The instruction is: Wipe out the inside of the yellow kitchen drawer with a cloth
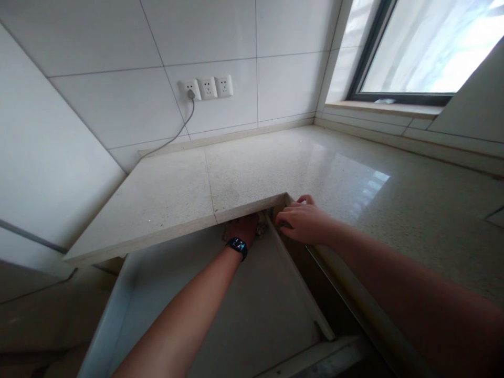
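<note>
My left hand (pixel 244 227), with a black smartwatch (pixel 238 245) on its wrist, reaches to the back of a pulled-out drawer (pixel 252 304), under the countertop's edge. A crumpled light cloth (pixel 261 227) shows beside and beneath it; the hand is closed over the cloth, though its fingers are in shadow and partly hidden. At the countertop's inner corner, my right hand (pixel 301 221) rests with its fingers bent and apart over the edge. It holds nothing that I can see.
A speckled stone countertop (pixel 252 173) wraps round the drawer at the back and right. Wall sockets (pixel 208 88) hold one plug, whose grey cable (pixel 173 137) runs down to the counter. A window (pixel 425 52) is at upper right, a white panel (pixel 47 142) at left.
</note>
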A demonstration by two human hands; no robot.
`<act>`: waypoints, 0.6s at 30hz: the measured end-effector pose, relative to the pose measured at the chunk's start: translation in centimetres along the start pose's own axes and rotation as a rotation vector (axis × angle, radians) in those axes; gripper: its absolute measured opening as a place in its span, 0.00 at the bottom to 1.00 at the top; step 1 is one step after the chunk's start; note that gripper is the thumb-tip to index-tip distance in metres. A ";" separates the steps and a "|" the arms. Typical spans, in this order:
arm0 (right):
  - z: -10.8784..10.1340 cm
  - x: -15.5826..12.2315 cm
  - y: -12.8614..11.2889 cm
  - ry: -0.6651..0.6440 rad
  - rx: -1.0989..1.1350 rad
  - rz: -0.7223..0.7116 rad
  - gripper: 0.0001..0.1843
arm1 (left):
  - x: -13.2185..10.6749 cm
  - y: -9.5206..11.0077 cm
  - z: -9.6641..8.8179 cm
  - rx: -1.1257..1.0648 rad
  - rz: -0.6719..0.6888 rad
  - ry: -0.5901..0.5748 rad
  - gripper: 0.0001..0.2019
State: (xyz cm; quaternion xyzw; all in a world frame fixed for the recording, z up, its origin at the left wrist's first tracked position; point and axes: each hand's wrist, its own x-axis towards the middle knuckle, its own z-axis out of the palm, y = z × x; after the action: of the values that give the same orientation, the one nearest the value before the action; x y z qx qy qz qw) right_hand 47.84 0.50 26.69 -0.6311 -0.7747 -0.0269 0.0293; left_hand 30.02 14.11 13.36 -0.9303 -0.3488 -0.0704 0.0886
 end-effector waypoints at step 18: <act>-0.1 -0.1 0.0 -0.012 0.024 0.001 0.12 | 4.5 -0.7 2.2 -0.088 -0.297 0.071 0.22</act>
State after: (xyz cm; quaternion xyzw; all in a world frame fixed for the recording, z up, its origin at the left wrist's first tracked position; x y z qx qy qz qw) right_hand 47.83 0.36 26.80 -0.6311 -0.7749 -0.0140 0.0323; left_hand 33.07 17.90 12.20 -0.8684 -0.4757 -0.1310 0.0486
